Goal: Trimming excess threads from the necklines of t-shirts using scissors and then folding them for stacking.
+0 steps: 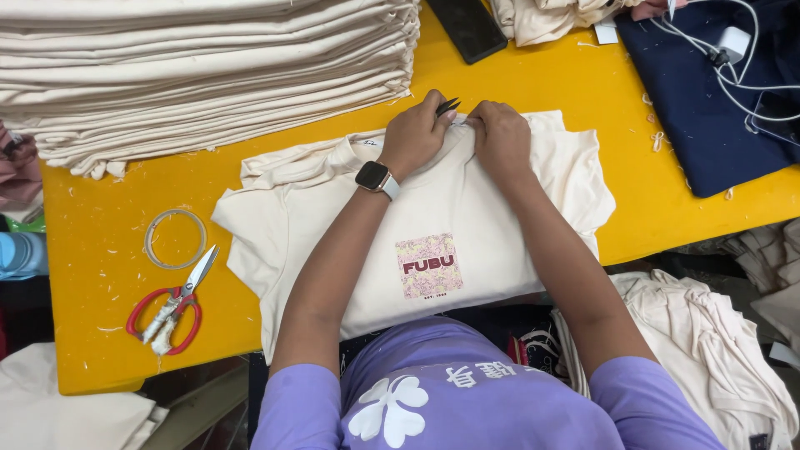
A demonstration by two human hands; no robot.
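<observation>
Cream T-shirt (467, 208) lies flat on the yellow surface (108, 242); both hands pinch its collar at twelve o'clock, left hand (414, 133) gripping thread snips (447, 106), right hand (500, 137) alongside, touching.

Your left hand (414, 133) pinches small dark thread snips (447, 106) at the collar of the cream T-shirt (492, 242), and your right hand (500, 137) presses the fabric just beside it. The shirt lies at the near edge of the yellow table (100, 275). Red-handled scissors (171, 308) and a wire ring (175, 237) lie toward its near left corner, folded cream cloth (208, 67) is stacked at the far left, and a dark phone (467, 29) rests at the far edge.
</observation>
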